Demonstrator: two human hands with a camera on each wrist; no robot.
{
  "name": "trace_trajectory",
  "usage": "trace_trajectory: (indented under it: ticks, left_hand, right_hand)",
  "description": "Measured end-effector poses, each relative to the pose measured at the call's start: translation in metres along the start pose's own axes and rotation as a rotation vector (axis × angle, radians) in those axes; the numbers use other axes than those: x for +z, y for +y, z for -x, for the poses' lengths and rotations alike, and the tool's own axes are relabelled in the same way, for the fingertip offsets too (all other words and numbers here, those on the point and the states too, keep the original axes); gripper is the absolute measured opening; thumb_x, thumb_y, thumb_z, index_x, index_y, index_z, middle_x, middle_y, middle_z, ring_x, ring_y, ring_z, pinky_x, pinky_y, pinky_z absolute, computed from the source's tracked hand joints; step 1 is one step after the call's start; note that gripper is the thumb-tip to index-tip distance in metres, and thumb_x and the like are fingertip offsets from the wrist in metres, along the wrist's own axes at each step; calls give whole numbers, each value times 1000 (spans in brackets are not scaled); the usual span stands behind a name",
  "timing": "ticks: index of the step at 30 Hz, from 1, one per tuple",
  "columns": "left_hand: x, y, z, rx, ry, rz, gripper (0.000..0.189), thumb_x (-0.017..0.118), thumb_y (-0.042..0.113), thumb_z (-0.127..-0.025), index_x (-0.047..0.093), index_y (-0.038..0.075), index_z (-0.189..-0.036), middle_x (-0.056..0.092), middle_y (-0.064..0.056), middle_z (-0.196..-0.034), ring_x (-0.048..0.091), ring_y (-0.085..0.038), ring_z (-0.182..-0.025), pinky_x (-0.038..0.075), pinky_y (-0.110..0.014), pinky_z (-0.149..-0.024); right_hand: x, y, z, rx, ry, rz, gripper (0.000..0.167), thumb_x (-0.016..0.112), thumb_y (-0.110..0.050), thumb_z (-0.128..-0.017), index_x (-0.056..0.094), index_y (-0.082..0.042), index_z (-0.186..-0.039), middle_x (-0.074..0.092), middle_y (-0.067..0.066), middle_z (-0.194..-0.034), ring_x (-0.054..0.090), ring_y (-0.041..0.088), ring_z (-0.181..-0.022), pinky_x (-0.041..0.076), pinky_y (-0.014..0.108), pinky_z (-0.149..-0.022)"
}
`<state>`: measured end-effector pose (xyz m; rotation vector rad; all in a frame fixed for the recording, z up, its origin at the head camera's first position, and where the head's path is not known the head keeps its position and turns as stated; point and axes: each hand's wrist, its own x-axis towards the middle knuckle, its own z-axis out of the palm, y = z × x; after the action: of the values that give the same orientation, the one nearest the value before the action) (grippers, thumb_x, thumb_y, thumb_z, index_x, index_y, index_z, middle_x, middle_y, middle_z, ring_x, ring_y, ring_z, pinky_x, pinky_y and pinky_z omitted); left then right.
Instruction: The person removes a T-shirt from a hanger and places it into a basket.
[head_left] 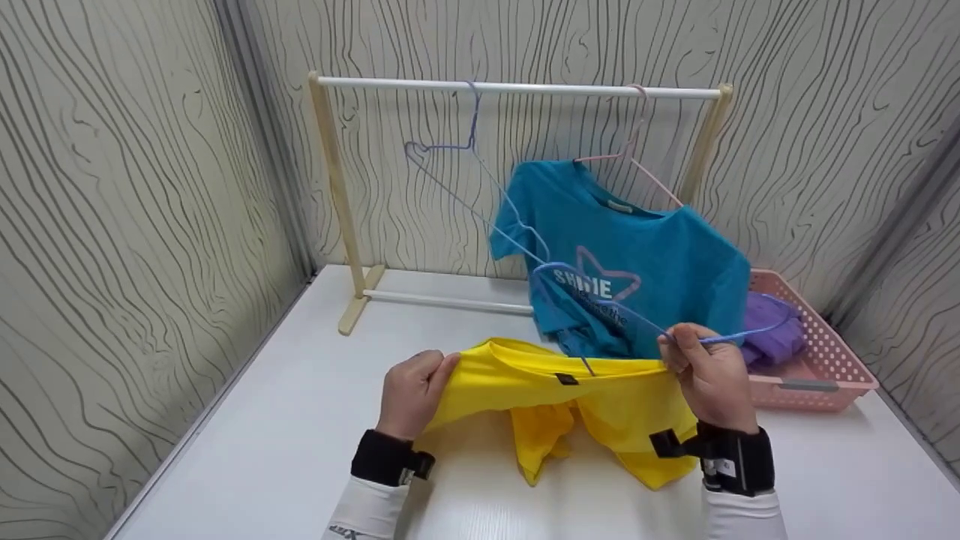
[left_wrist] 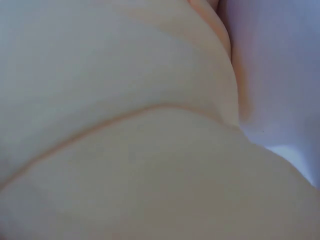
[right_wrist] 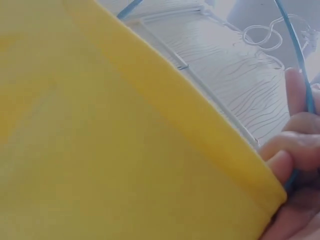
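A yellow garment (head_left: 637,420) is stretched between both hands over the table, its neckline facing up with a small dark label at the middle. My left hand (head_left: 414,391) grips the left side of it. On the other side my right hand (head_left: 709,375) pinches a blue hanger (head_left: 739,334) together with the garment's edge. Part of that hanger dips into the neckline. Up close in the right wrist view, fingers (right_wrist: 295,145) curl round the blue hanger beside the yellow edge. Pale, blurred cloth (left_wrist: 125,165) fills the left wrist view, hiding the left fingers.
Behind stands a clothes rack (head_left: 405,83) with a white rail and wooden legs. A bare purple hanger (head_left: 474,124) hangs on it, and a teal T-shirt (head_left: 675,262) on a pink hanger (head_left: 641,112). At right, a pink basket (head_left: 832,360) holds purple cloth (head_left: 772,334).
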<state>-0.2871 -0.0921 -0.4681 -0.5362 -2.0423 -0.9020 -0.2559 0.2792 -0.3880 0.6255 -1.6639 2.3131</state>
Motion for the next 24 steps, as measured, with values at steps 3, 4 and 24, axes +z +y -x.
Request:
trace_trajectory:
  ticks: [3, 4, 24]
  left_hand:
    - [1, 1, 0, -26, -42, -10, 44, 69, 28, -99, 44, 11, -66, 29, 9, -62, 29, -2, -57, 27, -17, -56]
    - [1, 2, -1, -36, -57, -12, 43, 70, 25, -98, 44, 12, -66, 27, 10, -62, 29, -2, -57, 27, -17, -56]
    - [-6, -8, -2, -307, -143, -76, 47, 65, 29, -101, 41, 16, -64, 24, 11, -60, 31, -6, -55, 27, -20, -56]
  right_hand:
    - [-2, 1, -2, -108, -142, -259, 28, 38, -11, -110, 62, -1, -97, 28, 7, -76, 29, 26, -74, 27, 31, -70]
    - [-4, 1, -2, -131, -182, -352, 30, 36, -11, -110, 61, 1, -100, 28, 8, -77, 30, 26, -75, 30, 30, -70]
    - [-32, -21, 6, -178, 61, -1449, 41, 49, -20, -109, 65, 13, -92, 34, 15, -67, 34, 33, -65, 16, 32, -69]
